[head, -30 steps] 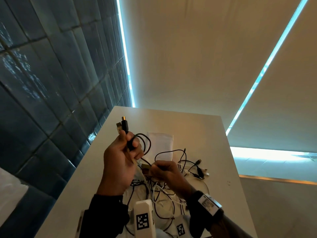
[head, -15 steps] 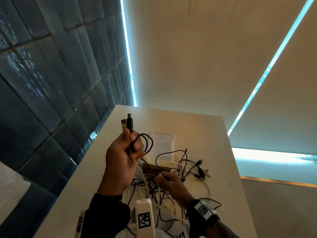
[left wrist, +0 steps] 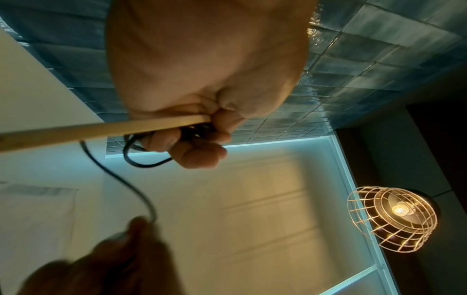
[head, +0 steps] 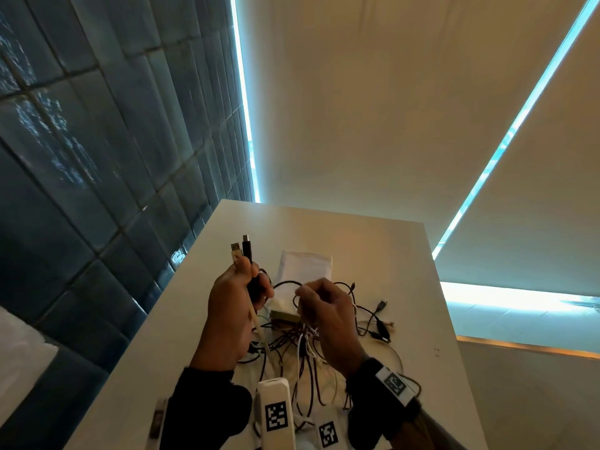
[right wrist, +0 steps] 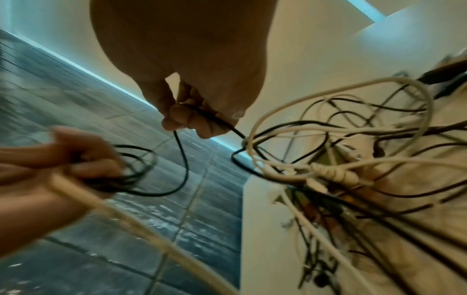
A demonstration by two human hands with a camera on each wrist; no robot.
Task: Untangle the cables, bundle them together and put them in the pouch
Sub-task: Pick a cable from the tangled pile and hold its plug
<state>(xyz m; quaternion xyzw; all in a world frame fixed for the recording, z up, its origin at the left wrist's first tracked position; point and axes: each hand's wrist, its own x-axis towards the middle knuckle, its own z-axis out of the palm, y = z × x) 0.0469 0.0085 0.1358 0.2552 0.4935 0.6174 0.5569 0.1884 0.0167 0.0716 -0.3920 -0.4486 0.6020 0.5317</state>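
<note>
Left hand gripping two plug ends upright as anchor, right hand pinching black cable to draw it from tangle.

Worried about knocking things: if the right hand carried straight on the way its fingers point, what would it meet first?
Probably the left hand: the right hand pinches a black cable and points toward it across a small gap. Depth is unclear, so it might pass beside it.

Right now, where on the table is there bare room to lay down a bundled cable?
Bare table lies beyond the white pouch, and along the left edge beside the left hand. The cable tangle crowds the middle, under the right hand.
</note>
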